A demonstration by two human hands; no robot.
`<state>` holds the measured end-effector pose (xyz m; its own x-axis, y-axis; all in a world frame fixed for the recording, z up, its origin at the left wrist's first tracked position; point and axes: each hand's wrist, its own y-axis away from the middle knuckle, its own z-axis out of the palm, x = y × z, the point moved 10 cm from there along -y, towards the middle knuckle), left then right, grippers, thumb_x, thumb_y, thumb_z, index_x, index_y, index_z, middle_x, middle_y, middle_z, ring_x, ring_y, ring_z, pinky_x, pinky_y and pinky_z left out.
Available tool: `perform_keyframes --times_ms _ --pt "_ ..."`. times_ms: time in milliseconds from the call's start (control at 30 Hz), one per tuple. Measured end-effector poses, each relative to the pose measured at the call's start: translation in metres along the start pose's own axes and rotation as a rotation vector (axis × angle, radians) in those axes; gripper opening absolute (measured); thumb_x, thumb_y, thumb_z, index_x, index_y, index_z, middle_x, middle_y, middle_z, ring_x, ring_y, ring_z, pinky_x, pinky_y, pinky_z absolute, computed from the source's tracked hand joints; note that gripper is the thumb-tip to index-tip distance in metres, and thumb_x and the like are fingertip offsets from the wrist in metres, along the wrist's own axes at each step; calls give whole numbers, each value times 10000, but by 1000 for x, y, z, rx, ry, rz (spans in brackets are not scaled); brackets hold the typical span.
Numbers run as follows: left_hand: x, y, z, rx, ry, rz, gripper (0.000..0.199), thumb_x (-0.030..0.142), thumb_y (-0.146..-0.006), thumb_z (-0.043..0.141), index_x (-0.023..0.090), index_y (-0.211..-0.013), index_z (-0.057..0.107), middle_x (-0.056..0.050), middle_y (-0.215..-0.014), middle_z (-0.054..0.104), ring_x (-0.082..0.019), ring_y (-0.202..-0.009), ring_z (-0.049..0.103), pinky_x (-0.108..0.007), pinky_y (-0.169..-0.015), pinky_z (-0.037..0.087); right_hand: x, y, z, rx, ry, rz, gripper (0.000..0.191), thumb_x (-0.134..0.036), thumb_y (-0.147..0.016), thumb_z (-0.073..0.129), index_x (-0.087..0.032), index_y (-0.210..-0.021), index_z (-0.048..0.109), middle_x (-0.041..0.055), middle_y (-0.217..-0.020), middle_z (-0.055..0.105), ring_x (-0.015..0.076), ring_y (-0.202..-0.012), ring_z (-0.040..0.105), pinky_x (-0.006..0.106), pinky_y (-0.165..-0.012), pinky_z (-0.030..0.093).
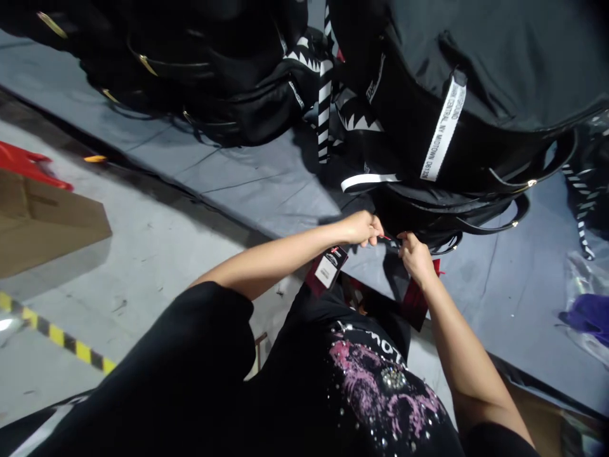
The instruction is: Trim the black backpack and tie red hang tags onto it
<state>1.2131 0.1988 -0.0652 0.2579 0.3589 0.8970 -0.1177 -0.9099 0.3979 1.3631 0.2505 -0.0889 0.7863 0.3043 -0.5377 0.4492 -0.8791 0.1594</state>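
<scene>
Head view: both hands meet at the near edge of the black bag, over the tabletop.
Left hand: fingers closed in a pinch — a thin red strip shows at the fingertips.
Right hand: fingertips pinched narrow beside the strip's far end; what they grip is too small to tell.
Hang tag: black with a white label, below the left wrist.
Red tag: beside the right wrist — partly hidden.
Striped strap: beyond the hands, between dark bags.
</scene>
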Motion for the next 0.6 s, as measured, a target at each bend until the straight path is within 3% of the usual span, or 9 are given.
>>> perform_keyframes --times_ms 67,167,267,367,467,533,600 --pt "-21 -32 6 77 -4 -16 146 92 -877 490 101 -906 632 3 -635 638 -23 -372 450 -143 -393 332 9 8 -5 54 -72 37 330 -294 -941 260 -196 -1149 496 12 -699 573 153 -641 558 245 -644 428" --pt "-35 -65 19 107 31 14 172 125 -912 460 116 -963 624 11 -664 636 -12 -370 424 -137 -385 311 23 17 -4 72 -137 132 423 -389 -956 130 -172 -1110 459 -43 -582 414 145 -506 447 241 -511 397" --pt "-40 -77 28 113 48 24 170 119 -910 463 118 -947 629 22 -636 616 -11 -352 390 -141 -368 284 31 24 6 -12 -142 216 506 -436 -946 87 -168 -1006 512 -84 -495 280 137 -397 321 245 -415 336" --pt "-44 -78 29 130 54 15 167 107 -899 469 115 -922 634 31 -598 593 -17 -349 387 -140 -366 294 39 36 -5 -83 -66 262 422 -383 -929 216 -171 -988 576 -49 -496 398 138 -406 395 253 -448 370" --pt "-47 -76 28 143 61 14 144 117 -890 497 120 -911 639 32 -607 600 -14 -359 399 -131 -369 305 62 55 -56 -74 111 322 280 -240 -834 426 -166 -994 644 35 -585 550 185 -557 555 308 -596 435" --pt "-48 -76 29 141 71 26 127 131 -885 521 132 -919 643 30 -637 620 -9 -366 408 -122 -365 295 85 65 -113 38 305 394 365 -171 -826 403 -117 -1099 639 123 -662 598 267 -665 601 399 -659 425" --pt "-47 -77 33 136 88 48 128 144 -886 522 145 -929 643 28 -665 635 -6 -369 418 -118 -362 286 96 67 -170 232 627 393 448 -169 -884 311 -115 -1239 578 202 -825 643 324 -752 624 435 -664 407"
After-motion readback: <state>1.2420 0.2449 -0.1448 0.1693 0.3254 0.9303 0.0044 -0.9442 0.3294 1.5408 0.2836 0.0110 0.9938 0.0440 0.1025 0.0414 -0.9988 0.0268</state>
